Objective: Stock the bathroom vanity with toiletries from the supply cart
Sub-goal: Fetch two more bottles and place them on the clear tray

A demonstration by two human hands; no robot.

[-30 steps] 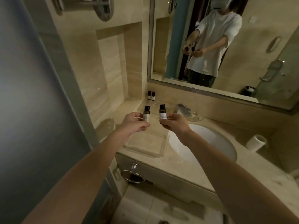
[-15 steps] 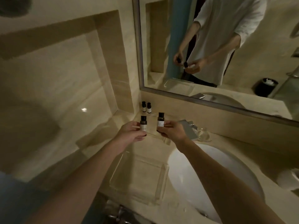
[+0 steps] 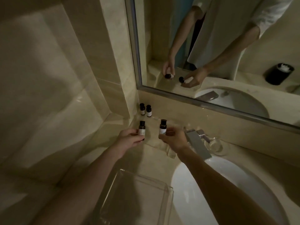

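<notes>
While my left hand [image 3: 129, 140] pinched a dark bottle [image 3: 141, 129] upright at frame centre, my right hand [image 3: 173, 140] pinched a second bottle [image 3: 162, 127] just beside it, both above the vanity counter [image 3: 243, 153], below two standing bottles [image 3: 145, 110].

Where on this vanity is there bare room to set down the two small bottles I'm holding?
Bare counter lies between the left wall and the clear tray. A narrower strip runs along the backsplash between the two standing bottles and the faucet. Right of the faucet is crowded: a glass dish sits by the sink rim.
</notes>
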